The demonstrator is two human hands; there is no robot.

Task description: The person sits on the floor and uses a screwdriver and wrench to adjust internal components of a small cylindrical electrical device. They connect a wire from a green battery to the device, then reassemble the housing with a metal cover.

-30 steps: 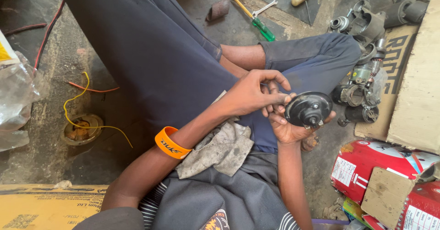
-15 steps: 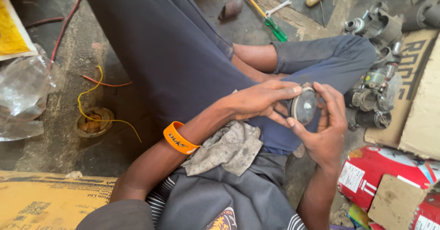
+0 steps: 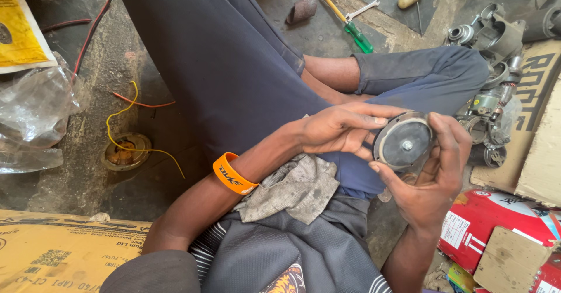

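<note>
Head view: round black disc part (image 3: 403,141) gripped between left hand (image 3: 336,130), right hand (image 3: 432,179).

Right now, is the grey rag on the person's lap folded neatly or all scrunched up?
Scrunched up. The grey rag lies in loose, uneven creases across the lap, beside the left forearm with the orange wristband, with no flat folded edges.

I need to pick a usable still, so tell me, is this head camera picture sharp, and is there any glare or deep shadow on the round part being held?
Head view: the round disc part is sharp, with a soft sheen and no harsh glare; left hand and right hand show no motion blur; daylight is even, though the dark trousers lose detail, and the frame edges bend slightly.
</note>
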